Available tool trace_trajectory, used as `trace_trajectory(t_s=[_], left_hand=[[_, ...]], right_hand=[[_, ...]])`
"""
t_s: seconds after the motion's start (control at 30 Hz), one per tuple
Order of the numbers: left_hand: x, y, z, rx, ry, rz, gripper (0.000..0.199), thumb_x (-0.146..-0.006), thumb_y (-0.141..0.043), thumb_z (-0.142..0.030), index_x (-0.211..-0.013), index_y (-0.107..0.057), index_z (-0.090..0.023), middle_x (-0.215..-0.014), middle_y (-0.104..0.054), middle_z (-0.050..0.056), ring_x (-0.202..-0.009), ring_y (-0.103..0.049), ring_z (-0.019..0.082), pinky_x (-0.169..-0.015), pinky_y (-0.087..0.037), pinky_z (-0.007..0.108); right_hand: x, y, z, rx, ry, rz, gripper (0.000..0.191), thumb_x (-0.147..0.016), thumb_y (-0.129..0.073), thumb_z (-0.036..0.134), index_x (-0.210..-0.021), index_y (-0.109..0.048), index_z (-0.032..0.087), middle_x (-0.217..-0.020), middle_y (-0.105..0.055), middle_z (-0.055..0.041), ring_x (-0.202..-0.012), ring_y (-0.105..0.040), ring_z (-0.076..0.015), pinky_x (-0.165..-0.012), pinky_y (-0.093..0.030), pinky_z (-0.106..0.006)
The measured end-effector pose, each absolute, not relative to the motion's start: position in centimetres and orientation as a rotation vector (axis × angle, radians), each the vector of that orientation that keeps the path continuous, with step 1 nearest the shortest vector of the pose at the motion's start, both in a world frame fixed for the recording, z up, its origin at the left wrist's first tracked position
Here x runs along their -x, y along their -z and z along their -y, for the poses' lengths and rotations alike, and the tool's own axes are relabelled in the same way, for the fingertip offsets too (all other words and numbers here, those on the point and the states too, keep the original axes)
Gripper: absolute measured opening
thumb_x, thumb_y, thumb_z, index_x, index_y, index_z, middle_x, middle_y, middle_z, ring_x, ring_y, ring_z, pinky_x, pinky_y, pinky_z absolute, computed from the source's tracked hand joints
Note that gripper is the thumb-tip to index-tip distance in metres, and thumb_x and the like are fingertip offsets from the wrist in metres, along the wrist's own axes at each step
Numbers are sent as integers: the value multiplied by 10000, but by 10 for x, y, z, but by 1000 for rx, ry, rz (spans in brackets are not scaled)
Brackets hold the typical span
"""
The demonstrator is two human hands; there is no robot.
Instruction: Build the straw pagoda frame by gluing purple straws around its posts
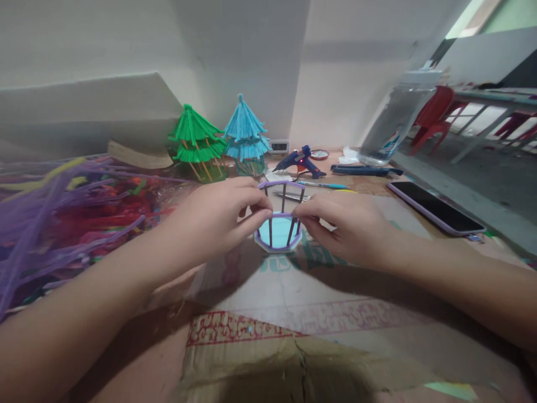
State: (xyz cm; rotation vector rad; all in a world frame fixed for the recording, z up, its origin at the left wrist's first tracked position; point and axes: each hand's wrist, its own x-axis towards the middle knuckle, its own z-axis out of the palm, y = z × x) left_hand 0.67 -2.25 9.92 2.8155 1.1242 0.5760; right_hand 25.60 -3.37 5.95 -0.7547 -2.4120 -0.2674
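A small pavilion frame point(280, 247) stands upright on the printed cardboard in front of me. It has a pale blue octagonal base edged in purple, thin dark posts and a purple ring on top. My left hand point(239, 212) pinches the frame at its left side, thumb and index finger by a post. On the opposite side, my right hand point(331, 224) has its fingertips closed on the frame's right edge. Fingers cover parts of both sides, so their exact contact points are partly hidden.
Behind the frame stand a green tiered-roof model point(195, 134) and a blue one point(245, 131). A blue glue gun point(300, 159), a pen point(325, 185) and a dark cutter point(364, 170) lie nearby. Right are a phone point(436, 207) and a clear bottle point(394, 117); left, heaped pipe cleaners point(62, 224).
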Motion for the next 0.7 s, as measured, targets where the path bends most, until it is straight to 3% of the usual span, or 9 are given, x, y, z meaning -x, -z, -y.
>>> trace_trajectory(t_s=[0.4,0.7], left_hand=[[-7,-98,21,-2847,-569,-1120,235,-966,-510,-312,-898,-707,-203,-900,-646,38,-793,-586,173,-675,-379,278],[-7,-98,22,-2860,-577,-1116,232,-968,-512,-311,-910,-708,-203,-897,-650,40,-783,-581,167,-663,-376,267]], right_hand=[[-256,-59,34,717,332,2387,176,-982,-491,147,-990,-660,192,-814,-731,-23,-739,-652,-158,-646,-420,-292],[-255,-61,36,810,126,2379,182,-967,-512,174,-1029,-682,192,-845,-736,-28,-693,-627,-145,-635,-430,-279]])
